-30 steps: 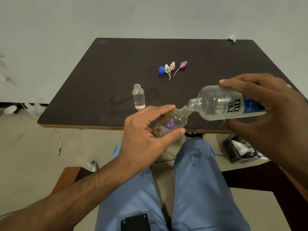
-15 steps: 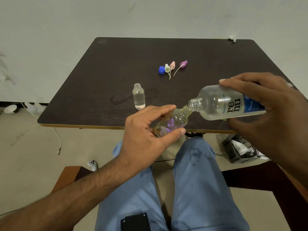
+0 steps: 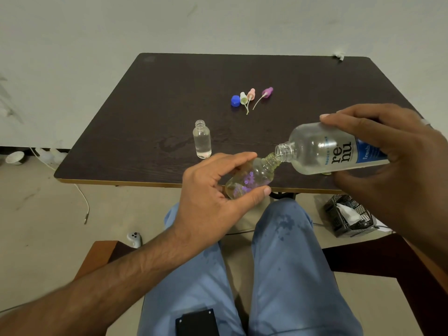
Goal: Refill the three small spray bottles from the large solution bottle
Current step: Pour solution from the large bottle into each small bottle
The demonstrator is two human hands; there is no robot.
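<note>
Nothing has shifted: left hand (image 3: 208, 197) grips spray bottle (image 3: 252, 180), right hand (image 3: 392, 156) solution bottle (image 3: 324, 151).

- A dark brown wooden table (image 3: 155, 112) with a pale edge strip stands against a plain, off-white wall (image 3: 218, 23).
- The floor (image 3: 36, 214) is dull beige, scuffed and marked.
- A white cable (image 3: 81, 197) trails across it on the left, near a small white bowl (image 3: 15, 158) at the wall's foot.
- A white game controller (image 3: 134, 238) lies beside a brown wooden chair seat (image 3: 101, 253).
- A black plastic crate (image 3: 349, 215) sits on the right, white paper inside.
- Light is soft and even.
</note>
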